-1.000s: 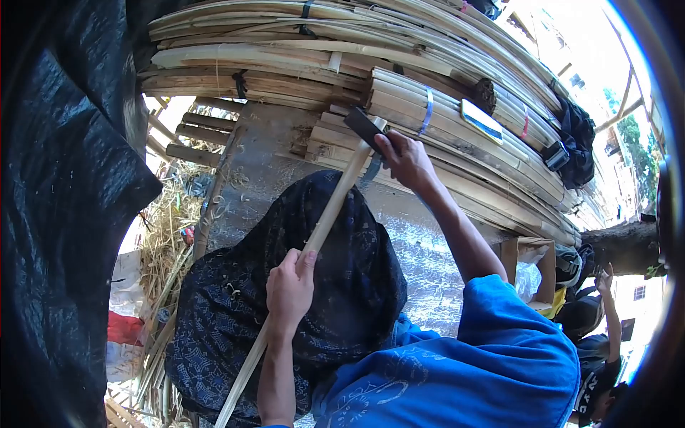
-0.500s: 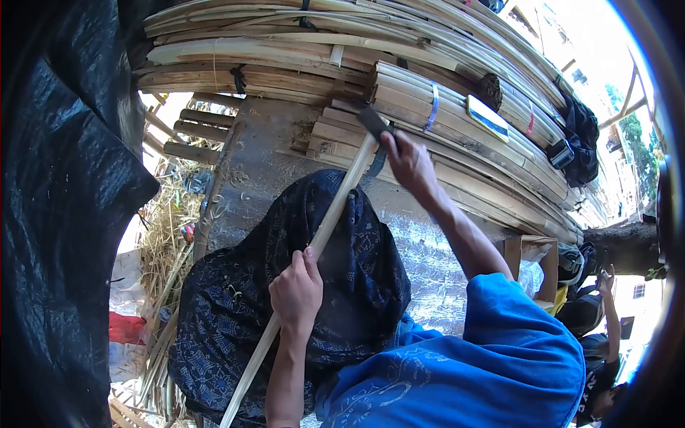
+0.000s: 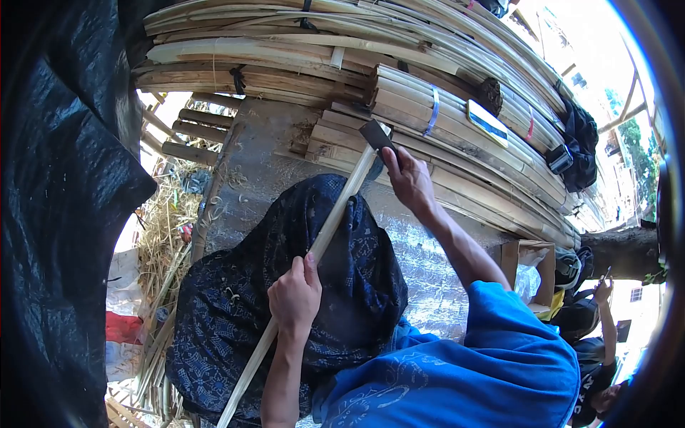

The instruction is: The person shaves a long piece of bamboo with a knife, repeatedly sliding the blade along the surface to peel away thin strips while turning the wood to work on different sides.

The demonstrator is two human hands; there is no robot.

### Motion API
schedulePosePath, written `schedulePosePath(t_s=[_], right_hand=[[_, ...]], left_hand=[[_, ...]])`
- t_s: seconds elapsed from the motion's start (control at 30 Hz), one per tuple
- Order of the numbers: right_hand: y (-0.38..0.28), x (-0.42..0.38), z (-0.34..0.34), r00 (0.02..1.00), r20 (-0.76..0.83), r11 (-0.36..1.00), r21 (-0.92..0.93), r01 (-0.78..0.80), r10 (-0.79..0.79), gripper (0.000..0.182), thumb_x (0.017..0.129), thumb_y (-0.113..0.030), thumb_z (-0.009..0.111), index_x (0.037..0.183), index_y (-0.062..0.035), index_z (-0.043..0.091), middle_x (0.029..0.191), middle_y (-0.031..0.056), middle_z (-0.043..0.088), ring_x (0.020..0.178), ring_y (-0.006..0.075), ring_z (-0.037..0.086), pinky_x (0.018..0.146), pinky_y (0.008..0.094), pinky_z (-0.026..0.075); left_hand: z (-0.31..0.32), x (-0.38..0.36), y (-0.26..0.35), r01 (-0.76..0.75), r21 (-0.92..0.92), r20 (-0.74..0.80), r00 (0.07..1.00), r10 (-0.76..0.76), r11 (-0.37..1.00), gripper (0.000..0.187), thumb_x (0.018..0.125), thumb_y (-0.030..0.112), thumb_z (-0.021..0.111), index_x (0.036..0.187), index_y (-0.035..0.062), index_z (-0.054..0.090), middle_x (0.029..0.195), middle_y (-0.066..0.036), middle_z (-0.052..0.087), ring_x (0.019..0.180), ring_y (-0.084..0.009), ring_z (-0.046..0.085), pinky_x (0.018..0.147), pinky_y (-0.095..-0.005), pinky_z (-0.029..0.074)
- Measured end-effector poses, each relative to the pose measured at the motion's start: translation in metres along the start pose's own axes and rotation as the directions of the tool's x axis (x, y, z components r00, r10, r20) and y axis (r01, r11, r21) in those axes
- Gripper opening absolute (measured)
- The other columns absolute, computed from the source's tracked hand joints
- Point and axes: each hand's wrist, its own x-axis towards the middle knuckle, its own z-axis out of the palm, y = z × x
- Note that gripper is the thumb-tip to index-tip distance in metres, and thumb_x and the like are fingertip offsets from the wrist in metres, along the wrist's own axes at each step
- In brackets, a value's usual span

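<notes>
A long pale bamboo strip (image 3: 332, 222) runs diagonally over the dark patterned cloth (image 3: 235, 307) covering my lap. My left hand (image 3: 294, 294) is wrapped round the strip near its middle, thumb on top. Near the strip's upper end, my right hand (image 3: 412, 178) is closed on the handle of a dark flat blade (image 3: 377, 137). The blade lies across the strip, close to its tip. My right fingers partly hide the handle.
Bundles of split bamboo (image 3: 428, 100) lie along the back. A phone-like object (image 3: 487, 123) rests on one bundle. A cardboard box (image 3: 546, 274) stands at the right, near another person's raised hand (image 3: 604, 291). Black sheeting (image 3: 64, 214) hangs at the left.
My right hand and the blade have moved slightly down, and the blade is less blurred. My left hand has stayed nearly in place on the strip.
</notes>
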Motion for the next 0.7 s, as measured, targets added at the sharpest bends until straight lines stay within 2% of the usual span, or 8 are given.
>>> schedulePosePath(t_s=[0.07, 0.17, 0.3, 0.33, 0.37, 0.43, 0.57, 0.7], right_hand=[[0.007, 0.009, -0.007, 0.999, 0.032, 0.998, -0.05, 0.028, -0.027, 0.053, 0.096, -0.051, 0.042, 0.082, -0.0018, 0.059, 0.065, 0.0208, 0.061, 0.068, 0.0399, 0.064, 0.063, 0.046, 0.047], [0.01, 0.042, -0.013, 0.993, -0.114, 0.995, -0.096, 0.01, -0.021, 0.055, 0.096, -0.051, 0.041, 0.083, -0.0005, 0.058, 0.065, 0.0213, 0.061, 0.066, 0.0406, 0.063, 0.061, 0.0481, 0.046], [0.001, 0.017, -0.002, 1.0, -0.001, 0.997, 0.076, 0.016, -0.016, 0.051, 0.096, -0.047, 0.045, 0.082, 0.0002, 0.058, 0.07, 0.0251, 0.061, 0.073, 0.0452, 0.062, 0.064, 0.0482, 0.046], [0.007, 0.002, 0.014, 0.996, -0.051, 0.997, -0.024, 0.076, -0.077, 0.051, 0.096, -0.048, 0.045, 0.082, -0.0006, 0.059, 0.07, 0.0242, 0.062, 0.072, 0.0446, 0.062, 0.064, 0.0476, 0.047], [0.002, -0.009, 0.016, 0.997, -0.071, 0.999, 0.039, 0.027, -0.025, 0.051, 0.095, -0.049, 0.045, 0.082, -0.0013, 0.059, 0.069, 0.024, 0.061, 0.07, 0.0435, 0.063, 0.061, 0.0483, 0.047], [-0.003, -0.01, -0.003, 0.999, 0.045, 1.0, -0.024, 0.003, -0.002, 0.051, 0.095, -0.049, 0.045, 0.083, -0.0013, 0.058, 0.069, 0.0243, 0.061, 0.071, 0.0439, 0.062, 0.062, 0.0488, 0.046], [0.011, 0.035, -0.012, 0.992, -0.109, 0.994, -0.097, 0.053, -0.064, 0.052, 0.096, -0.048, 0.045, 0.081, 0.0001, 0.058, 0.063, 0.0218, 0.06, 0.065, 0.0416, 0.062, 0.055, 0.0459, 0.045], [0.002, 0.009, 0.006, 1.0, -0.002, 0.998, 0.056, 0.028, -0.028, 0.049, 0.096, -0.046, 0.046, 0.082, -0.0004, 0.059, 0.066, 0.0241, 0.06, 0.067, 0.0439, 0.062, 0.059, 0.0478, 0.046]], left_hand=[[-0.001, 0.002, 0.0, -0.003, -0.011, 0.006, 1.0, 0.003, 1.0, 0.043, 0.1, 0.034, 0.039, 0.073, 0.0037, 0.054, 0.058, -0.019, 0.06, 0.061, -0.0409, 0.062, 0.054, -0.0501, 0.047], [-0.001, 0.001, 0.0, -0.006, -0.028, 0.039, 0.999, 0.007, 1.0, 0.043, 0.099, 0.034, 0.04, 0.073, 0.0047, 0.055, 0.059, -0.018, 0.061, 0.06, -0.0396, 0.063, 0.053, -0.048, 0.049], [-0.002, 0.003, -0.001, 0.009, -0.015, 0.022, 1.0, -0.009, 1.0, 0.042, 0.099, 0.034, 0.04, 0.073, 0.0058, 0.056, 0.061, -0.019, 0.063, 0.06, -0.0389, 0.064, 0.054, -0.0469, 0.052], [-0.002, 0.004, -0.001, 0.011, -0.019, 0.013, 1.0, -0.01, 1.0, 0.042, 0.099, 0.034, 0.04, 0.073, 0.0058, 0.056, 0.061, -0.019, 0.063, 0.06, -0.0389, 0.064, 0.054, -0.0469, 0.052], [-0.002, 0.002, 0.0, 0.014, -0.026, 0.019, 1.0, -0.014, 1.0, 0.042, 0.099, 0.034, 0.04, 0.073, 0.0058, 0.056, 0.062, -0.019, 0.063, 0.06, -0.0392, 0.064, 0.054, -0.0473, 0.051], [-0.003, 0.003, 0.0, 0.007, -0.027, 0.028, 1.0, -0.007, 1.0, 0.042, 0.099, 0.034, 0.041, 0.072, 0.0058, 0.057, 0.062, -0.019, 0.063, 0.06, -0.0395, 0.064, 0.055, -0.0477, 0.051], [-0.001, 0.001, 0.001, 0.008, -0.031, 0.045, 0.999, -0.006, 0.999, 0.044, 0.099, 0.036, 0.04, 0.072, 0.0055, 0.057, 0.061, -0.019, 0.063, 0.061, -0.0392, 0.064, 0.056, -0.0477, 0.052], [-0.002, 0.003, -0.001, 0.011, -0.041, 0.01, 1.0, -0.01, 0.999, 0.045, 0.099, 0.036, 0.04, 0.072, 0.005, 0.057, 0.06, -0.018, 0.063, 0.061, -0.0387, 0.065, 0.056, -0.047, 0.052]])
